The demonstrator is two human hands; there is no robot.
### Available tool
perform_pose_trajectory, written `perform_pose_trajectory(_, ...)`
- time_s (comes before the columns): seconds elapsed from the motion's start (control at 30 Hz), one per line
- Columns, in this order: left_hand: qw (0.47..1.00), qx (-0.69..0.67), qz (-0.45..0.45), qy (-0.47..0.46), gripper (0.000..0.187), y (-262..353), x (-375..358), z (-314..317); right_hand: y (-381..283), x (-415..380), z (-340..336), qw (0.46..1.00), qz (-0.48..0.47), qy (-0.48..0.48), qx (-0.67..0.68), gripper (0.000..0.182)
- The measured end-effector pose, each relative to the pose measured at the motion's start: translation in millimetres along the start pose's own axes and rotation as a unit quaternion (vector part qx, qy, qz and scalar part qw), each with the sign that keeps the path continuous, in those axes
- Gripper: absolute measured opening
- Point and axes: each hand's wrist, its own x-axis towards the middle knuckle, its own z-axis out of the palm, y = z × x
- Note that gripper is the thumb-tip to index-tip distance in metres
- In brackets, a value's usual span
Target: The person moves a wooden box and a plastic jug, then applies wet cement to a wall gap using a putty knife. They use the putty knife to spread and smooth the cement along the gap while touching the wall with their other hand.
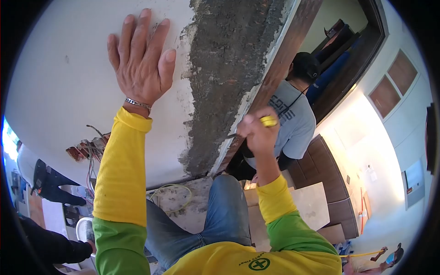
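My left hand [143, 59] lies flat with fingers spread on the white wall [68, 91], left of a rough strip of grey mortar [224, 68]. In my right hand [260, 133], slightly blurred, is a yellow-handled tool [269, 121], its fingers wrapped round the handle. The tool's narrow dark tip points left, at the pale edge between the mortar and the brown wooden door frame [279, 68]. My palm hides most of the handle, so I cannot tell its exact kind.
Wires hang from a broken hole [89, 149] in the wall. A person in a grey shirt [293, 119] is close behind the door frame. Boards [311, 206] stand to the right of my knee. A yellow-green cable [183, 188] lies on the dusty floor. Other people are at both lower sides.
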Motion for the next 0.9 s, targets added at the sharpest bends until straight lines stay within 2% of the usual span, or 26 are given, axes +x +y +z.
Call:
perform_pose_trajectory(0.07, 1.0, 0.003, 0.001, 0.0, 0.048, 0.5, 1.4, -1.4, -27.8, 22.6, -0.1, 0.998, -0.034, 0.001, 0.052, 0.015)
perform_pose_trajectory(0.2, 0.999, 0.024, 0.0, -0.025, 0.052, 2.9, 1.3, -4.6, -97.9, 78.5, 7.7, 0.974, -0.18, -0.089, 0.106, 0.008)
perform_pose_trajectory(0.3, 0.999, 0.027, -0.001, -0.016, 0.051, 2.5, 2.1, -3.6, -136.7, 97.9, 25.7, 0.967, -0.214, -0.094, 0.099, 0.008)
perform_pose_trajectory(0.37, 1.0, 0.015, 0.016, -0.014, 0.053, 0.4, 2.8, -6.9, -142.1, 105.5, 30.3, 0.953, -0.245, -0.151, 0.095, 0.009)
perform_pose_trajectory(0.47, 0.998, 0.029, 0.007, -0.05, 0.05, 1.5, 2.9, -11.5, -114.4, 96.3, 36.8, 0.967, -0.208, -0.118, 0.082, 0.007)
perform_pose_trajectory(0.53, 0.998, 0.034, 0.004, -0.061, 0.048, 1.0, 2.2, -13.0, -71.1, 79.6, 33.6, 0.975, -0.18, -0.084, 0.104, 0.006)
perform_pose_trajectory(0.6, 0.998, 0.035, 0.004, -0.054, 0.047, 1.6, 2.2, -12.4, -25.7, 62.7, 19.6, 0.977, -0.191, -0.056, -0.075, 0.009)
perform_pose_trajectory(0.63, 0.998, 0.039, 0.004, -0.051, 0.048, 1.9, 1.9, -11.9, -16.7, 61.3, 12.0, 0.978, -0.189, -0.056, -0.074, 0.009)
perform_pose_trajectory(0.73, 0.997, 0.067, 0.018, -0.043, 0.048, 0.5, 0.5, -8.6, -16.2, 66.0, -2.9, 0.987, -0.125, -0.038, -0.091, 0.009)
perform_pose_trajectory(0.8, 0.998, 0.058, 0.011, -0.037, 0.049, 4.2, 1.4, -9.4, -51.5, 89.7, 7.2, 0.988, -0.117, -0.087, 0.055, 0.013)
perform_pose_trajectory(0.83, 0.998, 0.059, 0.008, -0.034, 0.049, 4.3, 1.6, -10.8, -68.2, 98.4, 13.3, 0.988, -0.117, -0.09, 0.051, 0.013)
perform_pose_trajectory(0.9, 0.998, 0.059, 0.007, -0.034, 0.049, 5.2, 2.4, -10.8, -89.0, 108.8, 22.4, 0.969, -0.152, -0.171, 0.092, 0.015)
